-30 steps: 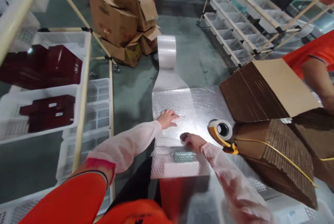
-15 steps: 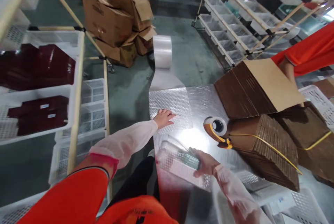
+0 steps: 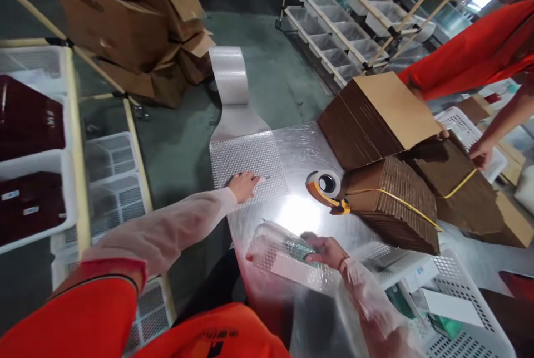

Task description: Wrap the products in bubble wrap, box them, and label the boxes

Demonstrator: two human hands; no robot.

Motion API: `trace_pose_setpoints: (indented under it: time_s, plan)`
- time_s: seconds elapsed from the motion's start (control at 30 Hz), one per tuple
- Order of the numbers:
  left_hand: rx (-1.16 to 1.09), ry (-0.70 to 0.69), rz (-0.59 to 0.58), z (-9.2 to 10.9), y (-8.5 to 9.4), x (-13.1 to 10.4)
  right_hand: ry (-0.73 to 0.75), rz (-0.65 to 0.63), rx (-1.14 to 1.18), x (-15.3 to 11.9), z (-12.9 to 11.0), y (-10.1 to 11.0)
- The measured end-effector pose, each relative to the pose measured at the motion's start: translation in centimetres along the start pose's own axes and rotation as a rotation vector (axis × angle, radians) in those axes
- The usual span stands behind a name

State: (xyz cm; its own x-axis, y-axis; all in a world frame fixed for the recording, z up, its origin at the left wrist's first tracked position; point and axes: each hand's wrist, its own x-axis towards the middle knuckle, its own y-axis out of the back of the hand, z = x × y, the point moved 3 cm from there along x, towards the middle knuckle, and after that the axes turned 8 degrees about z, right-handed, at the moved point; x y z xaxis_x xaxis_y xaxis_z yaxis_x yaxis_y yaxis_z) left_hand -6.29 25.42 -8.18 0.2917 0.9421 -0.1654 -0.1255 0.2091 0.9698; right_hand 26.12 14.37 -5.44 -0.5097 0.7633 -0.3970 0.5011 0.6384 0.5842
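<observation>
My left hand point(image 3: 244, 186) rests on the sheet of bubble wrap point(image 3: 225, 164) at the table's far left corner. Its fingers are curled around a small pale pinkish thing with a thin dark tip, too small to name. With its fingers closed on the near end, my right hand point(image 3: 329, 252) grips a bubble-wrapped package point(image 3: 287, 262) lying on the metal table. Greenish and white contents show through the clear wrap. Beyond the table edge, the sheet runs up to its roll point(image 3: 229, 75). A yellow-orange tape dispenser point(image 3: 319, 194) lies beside a tape roll point(image 3: 327, 182) right of centre.
Strapped flat cardboard point(image 3: 392, 202) and a cardboard stack point(image 3: 375, 118) occupy the right side. A co-worker's hand point(image 3: 481, 152) is at another strapped bundle point(image 3: 454, 185). A white basket point(image 3: 471, 269) holds boxes at lower right. Racks with bins point(image 3: 112, 157) stand left.
The view has swung to the right. My left fingers, spread before, are now more curled on the bubble wrap. My right hand still grips the package. The co-worker's second hand has come into view.
</observation>
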Motion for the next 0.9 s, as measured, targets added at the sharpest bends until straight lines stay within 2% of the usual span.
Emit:
trace_pose_setpoints:
  time_s: [0.1, 0.23, 0.33, 0.43, 0.5, 0.57, 0.63, 0.73, 0.8, 0.9]
  plan:
    - [0.007, 0.028, 0.03, 0.3, 0.0, -0.6, -0.075, 0.113, -0.02, -2.7, 0.2, -0.3]
    - [-0.023, 0.093, 0.053, -0.1, -0.1, -0.9, -0.158, 0.431, -0.203, -6.9, 1.4, -1.6]
    - [-0.013, 0.105, 0.063, -0.4, -0.1, -1.2, -0.176, 0.668, -0.336, -9.4, 1.9, -4.6]
    - [0.036, 0.071, 0.146, 1.0, 0.2, -1.6, -0.194, 0.788, -0.41, -10.9, 1.7, -8.6]
    - [0.049, -0.065, 0.233, 4.0, 0.5, -1.2, -0.203, 0.818, -0.433, -11.4, 1.2, -10.9]
    - [0.014, -0.283, 0.285, 8.7, 0.6, 0.2, -0.206, 0.837, -0.449, -11.8, 0.6, -12.4]
    - [-0.038, -0.444, 0.257, 14.1, 0.4, 2.6, -0.19, 0.842, -0.469, -12.2, 0.1, -13.3]
    - [-0.031, -0.472, 0.173, 20.6, -0.1, 6.8, -0.122, 0.821, -0.517, -13.2, 0.0, -13.8]
    - [0.0, -0.465, 0.14, 22.7, -0.4, 8.8, -0.095, 0.789, -0.555, -13.8, 0.4, -13.8]
    - [0.034, -0.501, 0.128, 22.8, -0.4, 9.5, -0.059, 0.78, -0.595, -14.0, 1.3, -13.3]
